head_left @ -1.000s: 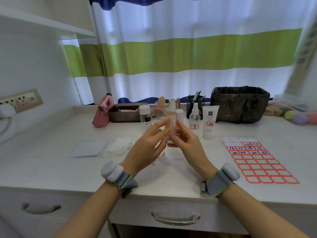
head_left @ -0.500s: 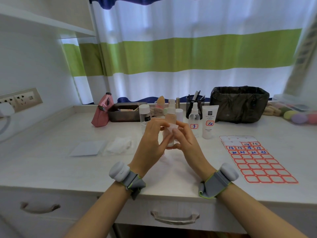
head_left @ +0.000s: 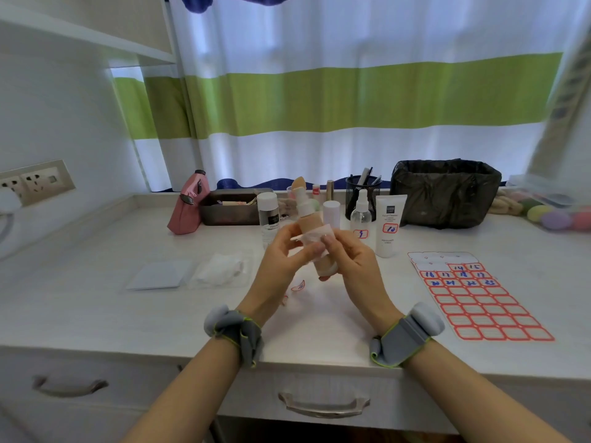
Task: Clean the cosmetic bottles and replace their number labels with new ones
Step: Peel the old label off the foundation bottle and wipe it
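Filling the top of the frame, a striped curtain (head_left: 351, 97) in white, green and blue hangs behind a pale desk (head_left: 96, 308) that spans the lower half. At centre right on the desk sits a dark bin lined with a black bag (head_left: 444, 191). At lower right lies a label sheet (head_left: 479, 298) of red-bordered stickers, some with blue numbers. At centre left lie a flat white pad (head_left: 156, 274) and a clear packet of cotton (head_left: 222, 270). Left of centre stands a pink pouch (head_left: 188, 206), beside a brown tray (head_left: 232, 207).

In the middle of the frame, above the desk, the right hand (head_left: 355, 263) grips a beige bottle (head_left: 315, 231) upright, tilted slightly, fingers curled round its lower part. The left hand (head_left: 284, 254) pinches a white wipe (head_left: 315, 236) against the bottle's front. Both wrists wear grey bands.

Behind the hands, at centre, stand a white tube (head_left: 388, 227) labelled 10, a clear spray bottle (head_left: 360, 215) with a numbered label, a white-capped bottle (head_left: 331, 214), and a clear bottle (head_left: 268, 219) with a white cap. A mesh pen cup (head_left: 363, 190) stands behind them.

Just below the bottle, a small peeled label (head_left: 299, 286) lies on the desk.
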### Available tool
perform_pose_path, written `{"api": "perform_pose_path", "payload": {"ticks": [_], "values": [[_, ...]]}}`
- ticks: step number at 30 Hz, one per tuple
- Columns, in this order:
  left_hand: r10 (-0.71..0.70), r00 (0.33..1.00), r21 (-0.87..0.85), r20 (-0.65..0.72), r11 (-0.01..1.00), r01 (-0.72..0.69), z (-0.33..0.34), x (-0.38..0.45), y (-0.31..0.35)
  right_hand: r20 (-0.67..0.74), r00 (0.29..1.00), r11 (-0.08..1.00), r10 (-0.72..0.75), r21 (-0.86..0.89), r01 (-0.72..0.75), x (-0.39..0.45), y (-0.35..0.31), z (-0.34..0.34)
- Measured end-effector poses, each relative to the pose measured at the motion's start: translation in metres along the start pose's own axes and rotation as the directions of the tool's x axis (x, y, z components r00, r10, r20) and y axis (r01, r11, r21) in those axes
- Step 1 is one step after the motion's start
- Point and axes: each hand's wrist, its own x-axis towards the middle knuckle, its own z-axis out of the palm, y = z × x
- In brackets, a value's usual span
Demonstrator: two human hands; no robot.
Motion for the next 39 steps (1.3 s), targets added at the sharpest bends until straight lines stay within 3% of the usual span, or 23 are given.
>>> {"api": "perform_pose_path", "payload": {"ticks": [4,6,8,11,12,16,19,25,27,31,35,39], "values": [[-0.109,0.988,-0.229,0.110,0.964,0.132,-0.001,0.001,0.005,0.021,0.998,0.997,-0.055,-0.052,0.056,-0.001,0.001,0.000],[-0.131,0.986,-0.255,0.107,0.954,0.155,-0.002,0.000,0.005,-0.013,0.999,0.997,-0.042,-0.062,0.041,-0.001,0.002,0.000],[-0.142,0.985,-0.264,0.095,0.951,0.163,-0.002,0.000,0.004,-0.052,0.993,0.978,-0.102,-0.190,0.091,-0.001,0.004,0.000],[-0.140,0.988,-0.245,0.069,0.957,0.152,-0.001,-0.001,0.000,-0.038,0.955,0.771,-0.293,-0.600,0.213,-0.001,0.011,0.000],[-0.147,0.987,-0.233,0.062,0.960,0.158,0.000,-0.001,-0.001,-0.030,0.938,0.707,-0.344,-0.666,0.238,0.000,0.012,0.000],[-0.159,0.980,-0.292,0.119,0.938,0.187,-0.001,-0.001,-0.002,0.147,0.875,0.657,-0.462,-0.605,0.449,0.000,0.014,0.003],[-0.150,0.973,-0.321,0.176,0.925,0.201,-0.004,-0.002,-0.001,0.306,0.878,0.680,-0.369,-0.555,0.479,-0.002,0.011,0.006],[-0.188,0.953,-0.442,0.239,0.852,0.279,-0.011,-0.001,-0.004,0.445,0.876,0.666,-0.188,-0.598,0.447,-0.003,0.012,0.005],[-0.158,0.951,-0.487,0.267,0.829,0.274,-0.012,-0.003,-0.003,0.418,0.881,0.661,-0.224,-0.599,0.452,-0.002,0.013,0.005],[-0.152,0.932,-0.533,0.329,0.785,0.316,-0.010,-0.004,-0.004,0.227,0.865,0.671,-0.448,-0.553,0.493,-0.001,0.014,0.003],[-0.139,0.925,-0.453,0.354,0.840,0.299,-0.008,-0.003,-0.005,0.076,0.882,0.724,-0.465,-0.542,0.428,0.002,0.013,-0.002],[-0.153,0.923,-0.306,0.353,0.913,0.268,-0.007,-0.003,-0.007,0.031,0.891,0.755,-0.454,-0.517,0.403,0.003,0.011,-0.004]]}}
